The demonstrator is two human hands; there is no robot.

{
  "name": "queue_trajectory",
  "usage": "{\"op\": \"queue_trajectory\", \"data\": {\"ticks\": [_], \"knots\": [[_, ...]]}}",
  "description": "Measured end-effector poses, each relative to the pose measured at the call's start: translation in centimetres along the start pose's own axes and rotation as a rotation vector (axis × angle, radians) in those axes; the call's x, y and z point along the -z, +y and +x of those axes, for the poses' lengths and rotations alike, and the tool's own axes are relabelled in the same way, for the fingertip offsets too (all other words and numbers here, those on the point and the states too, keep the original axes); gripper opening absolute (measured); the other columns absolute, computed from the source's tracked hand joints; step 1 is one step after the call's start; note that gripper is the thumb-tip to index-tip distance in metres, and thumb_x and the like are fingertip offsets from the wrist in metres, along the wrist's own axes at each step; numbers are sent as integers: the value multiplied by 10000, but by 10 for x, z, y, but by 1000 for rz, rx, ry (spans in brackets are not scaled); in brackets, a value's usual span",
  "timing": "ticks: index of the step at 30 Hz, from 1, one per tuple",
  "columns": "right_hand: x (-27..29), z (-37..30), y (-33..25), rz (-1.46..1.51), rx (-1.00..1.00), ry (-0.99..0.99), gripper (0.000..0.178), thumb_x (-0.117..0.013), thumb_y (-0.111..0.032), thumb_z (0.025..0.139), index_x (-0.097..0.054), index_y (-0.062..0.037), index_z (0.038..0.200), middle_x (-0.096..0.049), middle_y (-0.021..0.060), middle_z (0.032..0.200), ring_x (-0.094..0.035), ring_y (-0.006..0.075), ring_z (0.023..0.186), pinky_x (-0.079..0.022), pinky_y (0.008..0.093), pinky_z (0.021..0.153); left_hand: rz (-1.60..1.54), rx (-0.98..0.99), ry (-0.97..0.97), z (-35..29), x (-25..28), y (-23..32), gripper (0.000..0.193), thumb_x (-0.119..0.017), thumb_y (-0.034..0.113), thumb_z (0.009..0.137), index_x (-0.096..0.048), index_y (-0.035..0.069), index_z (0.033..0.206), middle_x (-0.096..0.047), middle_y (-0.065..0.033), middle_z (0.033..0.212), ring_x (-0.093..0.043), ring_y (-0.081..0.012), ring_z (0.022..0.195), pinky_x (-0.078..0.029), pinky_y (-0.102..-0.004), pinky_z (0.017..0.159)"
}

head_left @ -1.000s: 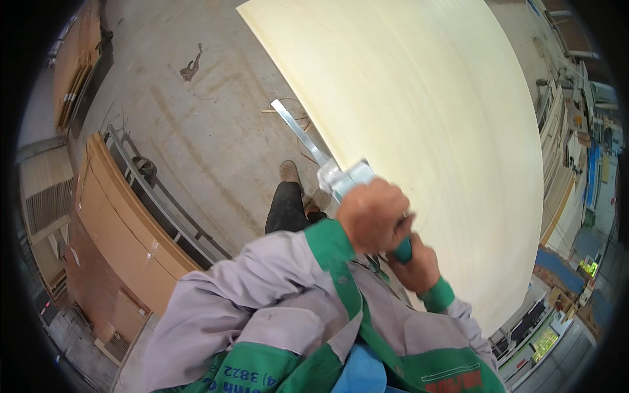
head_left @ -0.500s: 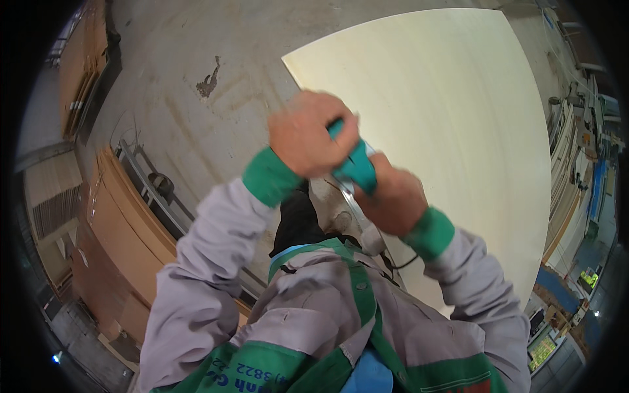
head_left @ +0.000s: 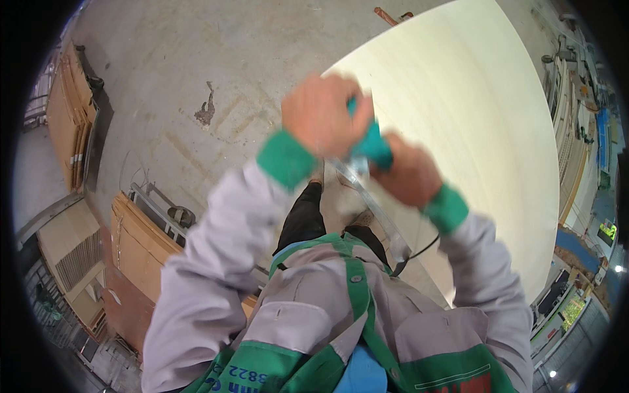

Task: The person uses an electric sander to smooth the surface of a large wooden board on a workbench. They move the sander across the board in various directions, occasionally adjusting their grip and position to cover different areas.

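Both my hands are closed around a teal hand-held power tool [head_left: 373, 147] at the left edge of a large pale wooden panel [head_left: 478, 111]. My left hand [head_left: 321, 112] grips its far end, fingers curled over the top. Lower and to the right, my right hand [head_left: 409, 173] wraps the near end. Motion blurs the hands and tool, and my fingers cover much of the tool, so its exact kind is unclear. A pale, shiny strip or hose [head_left: 377, 211] runs from beneath the tool toward my body, where a black cord [head_left: 424, 250] curves beside it.
Stacked brown cardboard [head_left: 141, 229] and a grey metal frame [head_left: 157, 208] stand on the left. More flat boards [head_left: 69, 124] lean farther off. An orange-brown object [head_left: 386, 16] lies on the floor beyond the panel. Long strips of material [head_left: 569, 131] line the right side.
My hands and the tool have shifted up and slightly right in the picture, both keeping their grip. The view has moved forward, bringing the orange-brown object into sight.
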State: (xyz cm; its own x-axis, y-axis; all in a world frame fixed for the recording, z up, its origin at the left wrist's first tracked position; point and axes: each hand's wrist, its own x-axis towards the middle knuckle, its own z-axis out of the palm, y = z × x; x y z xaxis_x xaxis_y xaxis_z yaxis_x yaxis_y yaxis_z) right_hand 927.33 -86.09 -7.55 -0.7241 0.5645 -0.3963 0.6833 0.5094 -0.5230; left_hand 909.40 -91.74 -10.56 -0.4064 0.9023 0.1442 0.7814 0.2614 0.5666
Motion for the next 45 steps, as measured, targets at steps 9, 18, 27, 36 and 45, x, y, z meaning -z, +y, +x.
{"op": "queue_trajectory", "data": {"ticks": [9,18,27,36,45], "knots": [[10,110,-25,-9,140,83,448,-712,-356,855,-623,-23,1141,-724,227,881,-706,443,866,-557,519,808,-31,24,-4,94,28,-90,380,-571,460,893,-773,141,926,-737,-142,845,-714,-375,820,-562,-481,717],[1,-68,39,-27,8,-75,441,-765,-236,825,-582,-85,1196,-725,220,900,-711,433,803,-572,522,681,-232,-105,290,-47,-26,54,171,-753,241,771,-643,132,699,-655,-92,747,-619,-308,665,-542,-423,623],[-22,85,-38,-67,149,37,404,-683,-318,859,-591,5,1083,-711,275,892,-692,467,910,-544,545,809,-16,148,-100,44,45,-87,392,-595,457,887,-719,93,961,-713,-152,863,-698,-331,788,-547,-419,735],[-25,-62,37,40,207,25,389,-720,-294,886,-554,-44,1134,-706,256,862,-686,492,799,-551,564,688,12,81,39,-64,-12,35,252,-672,352,856,-727,107,855,-699,-121,840,-677,-354,774,-542,-451,704],[-36,-210,102,-10,-160,-207,484,-814,-296,799,-522,-87,1123,-701,201,782,-691,449,712,-541,556,628,-399,-81,134,-168,-60,132,102,-758,111,726,-659,127,747,-660,-45,766,-650,-267,708,-548,-374,625]]}}
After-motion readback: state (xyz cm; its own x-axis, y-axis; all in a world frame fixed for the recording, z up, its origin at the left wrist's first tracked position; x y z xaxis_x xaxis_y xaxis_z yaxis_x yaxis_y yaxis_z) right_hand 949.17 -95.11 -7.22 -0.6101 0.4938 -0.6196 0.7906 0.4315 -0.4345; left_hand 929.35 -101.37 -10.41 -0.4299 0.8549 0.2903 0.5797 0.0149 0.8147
